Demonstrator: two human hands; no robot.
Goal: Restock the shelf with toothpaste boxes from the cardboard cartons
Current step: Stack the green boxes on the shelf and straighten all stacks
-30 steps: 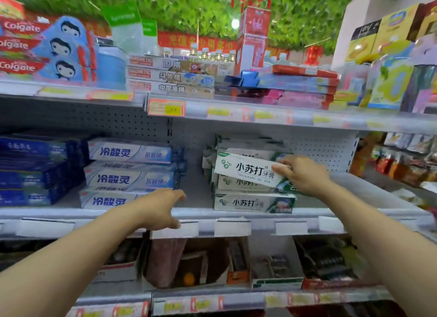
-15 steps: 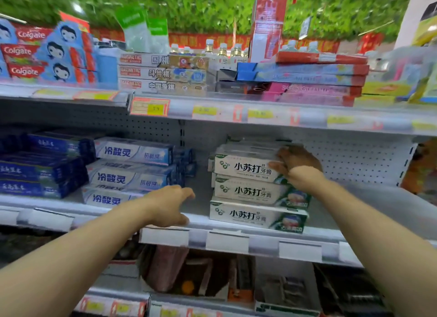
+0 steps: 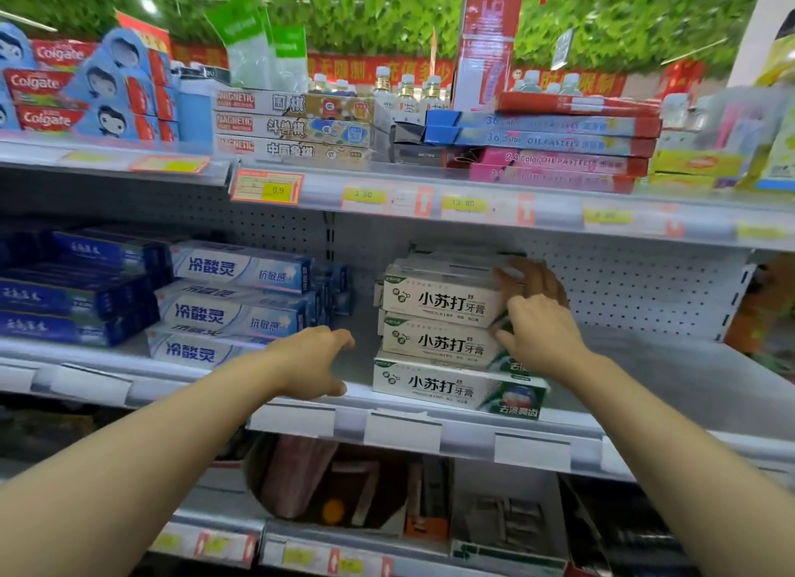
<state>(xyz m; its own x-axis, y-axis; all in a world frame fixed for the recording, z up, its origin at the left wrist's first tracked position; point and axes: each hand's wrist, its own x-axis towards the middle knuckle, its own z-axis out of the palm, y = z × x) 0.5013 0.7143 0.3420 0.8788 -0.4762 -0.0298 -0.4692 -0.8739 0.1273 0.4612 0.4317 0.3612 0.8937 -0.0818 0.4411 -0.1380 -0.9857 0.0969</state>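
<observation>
A stack of white-and-green toothpaste boxes stands on the middle shelf. My right hand rests on the right end of the top toothpaste box, fingers curled over its corner. Two more boxes of the same kind lie under it, the lowest at the shelf's front edge. My left hand hovers over the shelf lip, left of the stack, holding nothing, fingers loosely bent. No carton is in view.
Blue-and-white toothpaste boxes and dark blue ones fill the shelf to the left. The upper shelf carries Colgate boxes, magnetic game boxes and pastel sets. The lower shelf holds mixed goods.
My right hand has carried the toothpaste box onto the top of the stack and squared it there. The left hand has drifted slightly right. The view has shifted left and closer.
</observation>
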